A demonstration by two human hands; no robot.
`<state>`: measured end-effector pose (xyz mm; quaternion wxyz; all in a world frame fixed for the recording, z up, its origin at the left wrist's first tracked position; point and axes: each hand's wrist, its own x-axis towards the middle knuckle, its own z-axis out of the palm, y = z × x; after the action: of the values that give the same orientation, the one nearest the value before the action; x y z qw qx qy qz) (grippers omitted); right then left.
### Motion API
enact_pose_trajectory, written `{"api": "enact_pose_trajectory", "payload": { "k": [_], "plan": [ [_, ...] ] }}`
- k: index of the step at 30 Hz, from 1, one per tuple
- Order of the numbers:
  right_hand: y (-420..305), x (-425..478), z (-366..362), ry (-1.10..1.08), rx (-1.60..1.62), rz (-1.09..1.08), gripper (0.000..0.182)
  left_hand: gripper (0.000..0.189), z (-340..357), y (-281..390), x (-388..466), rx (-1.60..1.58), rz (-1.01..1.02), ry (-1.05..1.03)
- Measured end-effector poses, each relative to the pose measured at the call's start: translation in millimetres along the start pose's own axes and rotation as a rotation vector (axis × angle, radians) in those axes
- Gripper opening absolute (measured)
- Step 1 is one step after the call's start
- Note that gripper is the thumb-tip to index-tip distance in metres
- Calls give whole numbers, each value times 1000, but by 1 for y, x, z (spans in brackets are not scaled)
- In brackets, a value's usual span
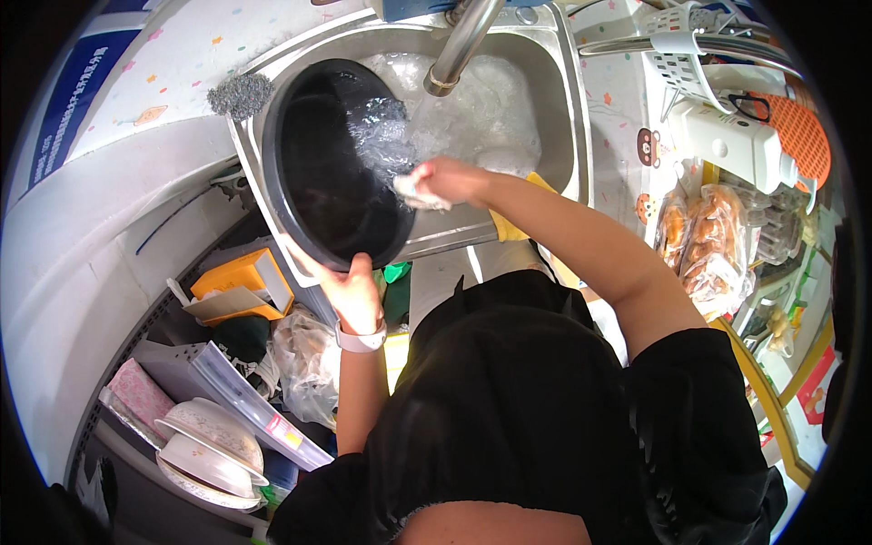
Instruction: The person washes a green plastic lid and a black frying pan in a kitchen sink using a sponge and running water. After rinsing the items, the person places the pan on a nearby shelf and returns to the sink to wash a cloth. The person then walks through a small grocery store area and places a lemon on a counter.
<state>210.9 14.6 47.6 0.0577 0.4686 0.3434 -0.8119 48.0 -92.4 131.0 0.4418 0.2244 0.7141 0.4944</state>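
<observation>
A large black basin (pixel 313 157) is tilted over the left side of a stainless steel sink (pixel 558 82). My left hand (pixel 351 289) grips its near rim, thumb on top. Water runs from the metal faucet (pixel 453 58) onto the basin's right edge and splashes into the sink. In my right hand (pixel 449 182) is a pale wet cloth (pixel 417 191), held beside the basin's right rim under the stream. The fingers around the cloth are partly hidden.
A steel wool scourer (pixel 240 95) sits at the sink's left corner. A yellow cloth (pixel 511 221) hangs over the front edge. White bowls (pixel 208 449) and an orange box (pixel 242 286) lie at lower left. Right of the sink are a white pump bottle (pixel 736 146) and bagged bread (pixel 712 238).
</observation>
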Motion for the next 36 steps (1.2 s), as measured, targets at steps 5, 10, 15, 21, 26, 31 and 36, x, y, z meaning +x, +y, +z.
{"api": "enact_pose_trajectory", "payload": {
  "k": [5, 10, 15, 21, 26, 31, 36],
  "plan": [
    [1, 47, -37, 186, 580, -72, 17, 93, -11, 16, 7, 120, 363, 81],
    [-15, 75, -38, 184, 876, -167, 15, 81, -18, 27, 9, 127, 506, 305],
    [-11, 101, -34, 334, 765, -163, 16, 68, -20, 45, 1, 334, 675, 506],
    [-13, 84, -31, 151, 719, -110, 13, 41, -68, 26, 9, 505, 526, 885],
    [-18, 77, -26, 101, 628, -156, 24, 50, -87, 49, 29, 1150, 1023, 1018],
    [-35, 80, -20, 196, 378, -134, 35, 51, -102, 62, 25, 573, 1079, 493],
    [12, 140, -48, 547, -422, -186, 46, 50, -76, 81, 18, 606, 1146, 405]
  ]
}}
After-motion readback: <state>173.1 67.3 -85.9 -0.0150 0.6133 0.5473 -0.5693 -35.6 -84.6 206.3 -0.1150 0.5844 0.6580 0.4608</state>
